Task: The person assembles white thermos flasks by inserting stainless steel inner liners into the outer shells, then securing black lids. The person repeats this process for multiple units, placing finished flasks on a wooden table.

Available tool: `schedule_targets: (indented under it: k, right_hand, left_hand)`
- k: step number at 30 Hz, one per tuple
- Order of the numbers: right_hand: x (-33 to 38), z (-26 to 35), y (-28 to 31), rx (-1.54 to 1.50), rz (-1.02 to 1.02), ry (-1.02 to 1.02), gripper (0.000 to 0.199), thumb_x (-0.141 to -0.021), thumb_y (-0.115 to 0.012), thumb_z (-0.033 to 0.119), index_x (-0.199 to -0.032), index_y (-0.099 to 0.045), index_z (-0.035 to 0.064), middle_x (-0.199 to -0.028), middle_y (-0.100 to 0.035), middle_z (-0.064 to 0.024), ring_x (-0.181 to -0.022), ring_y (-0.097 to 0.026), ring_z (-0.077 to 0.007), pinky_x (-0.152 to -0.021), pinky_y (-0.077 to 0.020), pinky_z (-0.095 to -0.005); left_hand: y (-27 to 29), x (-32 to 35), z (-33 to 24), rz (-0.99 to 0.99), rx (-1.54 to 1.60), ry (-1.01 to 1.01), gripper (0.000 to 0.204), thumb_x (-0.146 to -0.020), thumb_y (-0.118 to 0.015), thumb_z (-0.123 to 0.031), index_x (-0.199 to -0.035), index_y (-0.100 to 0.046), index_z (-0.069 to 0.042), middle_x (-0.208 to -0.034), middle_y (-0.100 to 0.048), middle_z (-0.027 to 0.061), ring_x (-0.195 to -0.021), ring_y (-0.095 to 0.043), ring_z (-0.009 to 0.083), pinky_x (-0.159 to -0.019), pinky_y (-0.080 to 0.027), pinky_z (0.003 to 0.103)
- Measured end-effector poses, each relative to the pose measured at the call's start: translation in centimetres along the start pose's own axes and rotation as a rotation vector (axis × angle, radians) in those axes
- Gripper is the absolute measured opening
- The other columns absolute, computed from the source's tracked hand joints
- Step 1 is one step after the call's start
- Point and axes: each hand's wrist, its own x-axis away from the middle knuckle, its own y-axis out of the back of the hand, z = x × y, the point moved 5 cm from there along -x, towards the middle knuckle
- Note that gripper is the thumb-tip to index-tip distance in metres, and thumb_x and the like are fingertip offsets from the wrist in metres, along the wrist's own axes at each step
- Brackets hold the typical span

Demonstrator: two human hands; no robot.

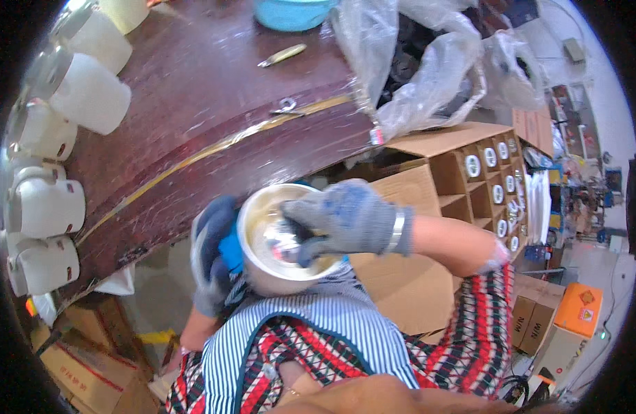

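Note:
A round white pot (253,274) with a shiny inside is tilted towards me above my lap. My left hand (212,252), in a grey-blue knit glove, is closed round the pot's left side. Bright blue cloth (231,250) shows between that hand and the pot. From the right, my right hand (351,217), also gloved, reaches over the rim. Its thumb and fingers curl together inside the pot, near the shiny bottom. Whatever they pinch, if anything, is hidden.
Several white pots (52,207) line the left side of the dark red table (193,103). On it lie a utility knife (282,55), a small metal ring (287,104) and a blue basin (294,15). Clear plastic bags (428,76) and a divided carton (463,159) are at right.

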Motion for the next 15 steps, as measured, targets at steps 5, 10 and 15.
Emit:
schedule_targets:
  k: [5,10,15]
  right_hand:
    - [-4.1,0.2,3.5,0.087,-0.104,0.141,0.046,-0.089,-0.073,0.050,-0.108,-0.074,0.0090,-0.089,-0.074,-0.0154,-0.078,-0.072,-0.0313,-0.067,-0.0558,-0.0404]
    - [-3.8,-29.7,14.0,-0.273,-0.894,-0.598,0.039,-0.096,-0.061,0.040,-0.117,-0.071,0.0097,-0.103,-0.075,-0.0177,-0.096,-0.071,-0.0366,-0.084,-0.0546,-0.0417]
    - [2.1,-54.3,12.2,0.098,-0.856,-1.010,0.077,-0.082,-0.065,0.062,-0.137,-0.060,0.0075,-0.132,-0.064,-0.0280,-0.125,-0.059,-0.0454,-0.107,-0.0441,-0.0521]
  left_hand:
    - [0.9,-4.1,-3.1,0.216,-0.301,-0.247,0.051,-0.097,-0.052,-0.052,-0.099,-0.075,-0.006,-0.101,-0.072,0.0121,-0.107,-0.063,0.0371,-0.110,-0.041,0.060]
    - [4.9,-3.4,-2.7,0.020,-0.366,-0.164,0.053,-0.104,-0.045,-0.050,-0.090,-0.072,-0.008,-0.089,-0.068,0.0121,-0.092,-0.063,0.0336,-0.103,-0.046,0.058]
    - [4.0,-4.5,2.0,-0.054,-0.265,-0.124,0.060,-0.105,-0.040,-0.057,-0.083,-0.072,-0.010,-0.082,-0.067,0.0081,-0.085,-0.063,0.0302,-0.099,-0.048,0.056]
